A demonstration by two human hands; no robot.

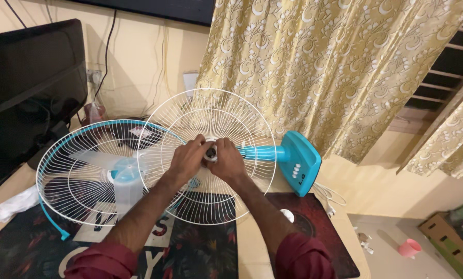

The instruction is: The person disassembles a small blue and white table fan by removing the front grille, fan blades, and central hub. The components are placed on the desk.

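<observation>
A table fan lies on its side on the desk, its teal base (299, 161) to the right. Its white rear wire guard (210, 124) stands upright facing me. My left hand (189, 159) and my right hand (227, 161) meet at the guard's centre, fingers closed around the small hub piece (210, 152) on the motor shaft. To the left lies the front guard (71, 170) with a teal rim. The pale translucent blade (124, 178) rests on that guard.
A dark monitor (30, 77) stands at the back left. A crumpled white cloth (12, 204) lies at the desk's left edge. Dark patterned mats (200, 248) cover the desk. Yellow curtains (319, 67) hang behind. A pink cup (409, 248) sits on the floor at right.
</observation>
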